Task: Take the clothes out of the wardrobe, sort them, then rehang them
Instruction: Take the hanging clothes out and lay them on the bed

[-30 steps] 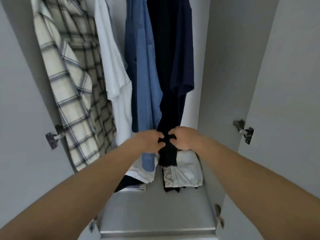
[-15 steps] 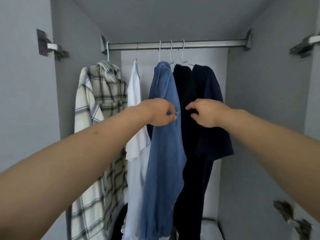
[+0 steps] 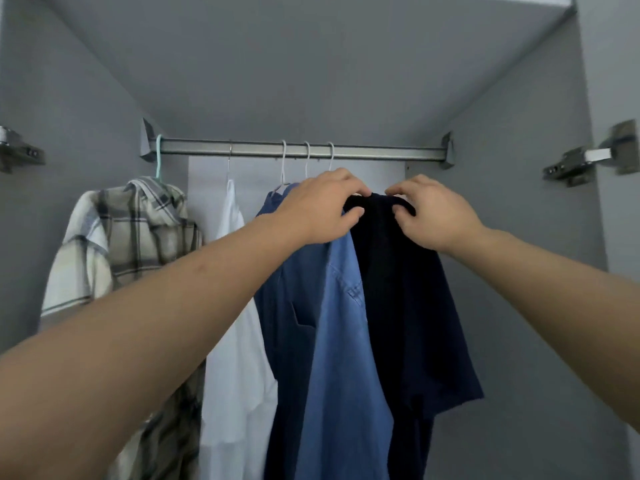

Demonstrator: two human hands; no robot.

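Note:
Inside the grey wardrobe a metal rail (image 3: 381,154) carries several hung garments. From left to right hang a plaid shirt (image 3: 124,244), a white shirt (image 3: 239,341), a blue denim shirt (image 3: 332,341) and a dark navy garment (image 3: 415,306). My left hand (image 3: 325,211) and my right hand (image 3: 426,213) both pinch the top of the dark navy garment just below the rail. Its hanger is hidden behind my hands.
White hanger hooks (image 3: 306,157) sit on the rail, with a pale green hook (image 3: 158,157) at the far left. Door hinges (image 3: 588,157) stick out on the right side and another hinge (image 3: 17,150) on the left. The rail's right end is bare.
My view tilted up from the wardrobe floor to the rail. Both hands rose from the dark garment's lower end, past its middle, to its top, where they now pinch it.

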